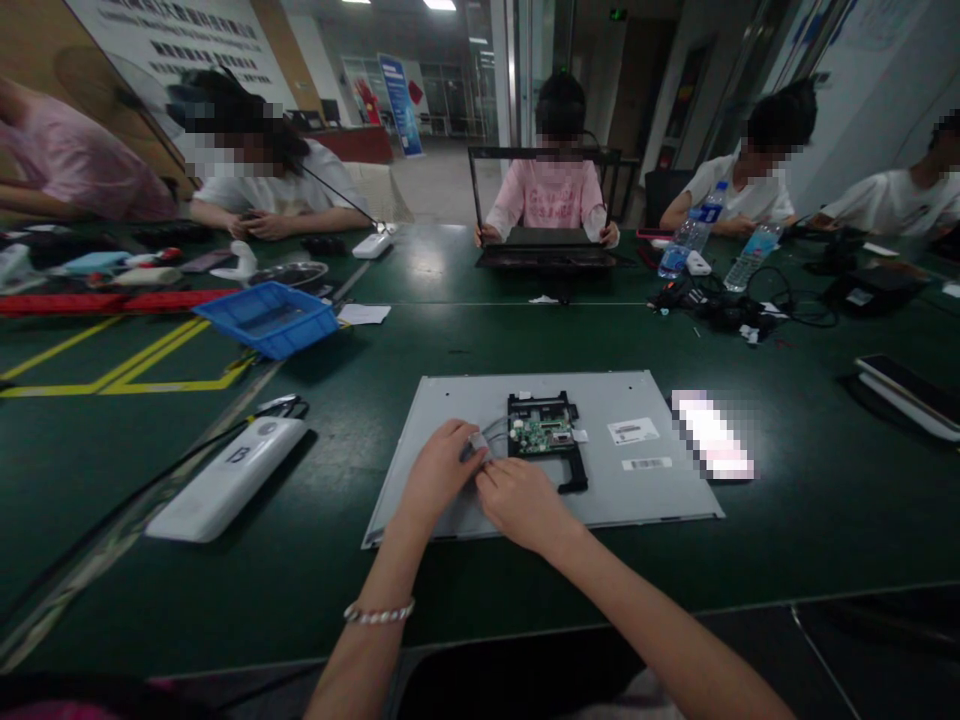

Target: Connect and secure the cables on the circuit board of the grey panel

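Clock spots are from the mid. of the gray panel, which lies flat on the green table. The green board sits in a black holder on it, near the mid. Thin gray wires come out of the board's 9 o'clock side.

L hand is at 9 o'clock, palm down, w/ bent fingers. Its thumb and pointer pinch a small pale strip by the wires. L arm comes up from 7 o'clock, w/ a bead band on the wrist.

R hand is at 7 o'clock, back up, fingers curled and pressed tog. Can't tell what's in it, if anything. R arm slants in from 5 o'clock, and its tips pt to 10, right beside L thumb.

A white power bank is at 9 o'clock, a blue bin at 10, a bright phone at 3, just beside the panel. At 12, a person holds up a black frame w/ both hands.
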`<move>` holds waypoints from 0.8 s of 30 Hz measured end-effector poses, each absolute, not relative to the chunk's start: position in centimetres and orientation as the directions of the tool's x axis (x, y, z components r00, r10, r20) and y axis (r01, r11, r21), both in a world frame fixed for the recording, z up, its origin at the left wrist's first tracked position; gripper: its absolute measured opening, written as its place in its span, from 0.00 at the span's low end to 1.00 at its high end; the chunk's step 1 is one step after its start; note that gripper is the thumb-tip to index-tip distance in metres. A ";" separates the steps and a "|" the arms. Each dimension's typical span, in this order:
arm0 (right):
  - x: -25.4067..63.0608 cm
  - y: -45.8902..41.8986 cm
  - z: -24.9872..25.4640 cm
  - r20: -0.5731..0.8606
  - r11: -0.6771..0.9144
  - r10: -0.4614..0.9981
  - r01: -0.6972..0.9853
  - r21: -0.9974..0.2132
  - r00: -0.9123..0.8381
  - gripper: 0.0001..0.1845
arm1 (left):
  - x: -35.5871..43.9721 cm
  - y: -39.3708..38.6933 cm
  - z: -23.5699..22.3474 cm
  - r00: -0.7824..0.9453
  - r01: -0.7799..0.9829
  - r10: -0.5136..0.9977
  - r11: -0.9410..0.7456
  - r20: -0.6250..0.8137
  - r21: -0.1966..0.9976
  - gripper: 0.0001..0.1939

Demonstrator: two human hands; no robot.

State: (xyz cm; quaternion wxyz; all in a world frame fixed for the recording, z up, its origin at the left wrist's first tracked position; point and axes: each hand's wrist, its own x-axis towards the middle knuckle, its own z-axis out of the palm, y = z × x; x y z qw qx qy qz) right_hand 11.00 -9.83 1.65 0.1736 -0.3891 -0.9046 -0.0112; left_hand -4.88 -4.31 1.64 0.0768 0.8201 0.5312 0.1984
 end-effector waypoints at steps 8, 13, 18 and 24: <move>11.6 -11.2 2.6 0.248 0.671 0.741 0.671 -0.316 -0.624 0.27 | -3.1 -5.9 1.8 0.314 0.937 0.922 -0.339 0.227 0.082 0.14; 12.0 -12.3 2.1 0.243 0.649 0.755 0.643 -0.407 -0.609 0.44 | -2.1 -7.1 1.5 0.233 0.970 0.935 -0.244 0.269 0.008 0.18; 12.0 -12.7 1.8 0.246 0.635 0.766 0.635 -0.440 -0.594 0.46 | -2.2 -7.3 1.4 0.224 0.972 0.941 -0.233 0.253 0.006 0.20; 12.0 -12.6 2.0 0.252 0.627 0.772 0.632 -0.455 -0.584 0.42 | -2.5 -7.0 1.5 0.227 0.972 0.950 -0.234 0.213 0.012 0.22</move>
